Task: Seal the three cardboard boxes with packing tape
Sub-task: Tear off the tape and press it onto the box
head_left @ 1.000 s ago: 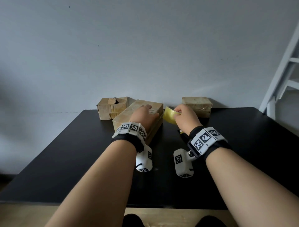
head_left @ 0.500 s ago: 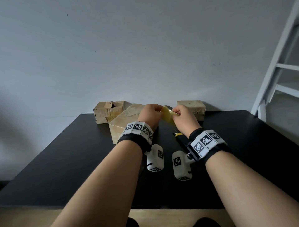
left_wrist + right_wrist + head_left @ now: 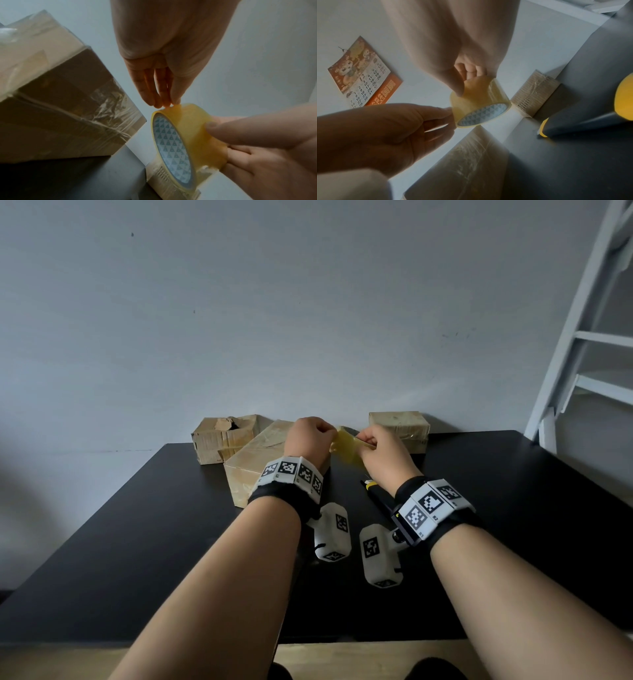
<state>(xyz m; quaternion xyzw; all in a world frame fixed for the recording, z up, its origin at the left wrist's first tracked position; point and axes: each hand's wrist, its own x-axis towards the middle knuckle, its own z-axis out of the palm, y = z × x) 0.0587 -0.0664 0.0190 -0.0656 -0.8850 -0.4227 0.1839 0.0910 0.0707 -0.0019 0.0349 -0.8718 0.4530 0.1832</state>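
Three cardboard boxes stand at the back of the black table (image 3: 137, 542): a left box (image 3: 224, 440) with a torn, open top, a large taped middle box (image 3: 257, 463) and a small taped right box (image 3: 399, 428). A yellowish clear tape roll (image 3: 347, 448) is held in the air between my hands, right of the middle box. My right hand (image 3: 376, 450) grips the roll (image 3: 477, 102), thumb on its outer face and fingers behind. My left hand (image 3: 310, 440) pinches the roll's outer layer (image 3: 188, 135) at its near rim with its fingertips (image 3: 164, 104).
A black and yellow utility knife (image 3: 376, 494) lies on the table under my right wrist. A white ladder frame (image 3: 582, 354) stands at the right. A calendar (image 3: 363, 75) hangs on the wall. The middle box (image 3: 60, 108) sits close to the left of the roll.
My left hand has lifted off the middle box and moved right to the tape roll. My right hand has kept hold of the roll, now slightly higher.
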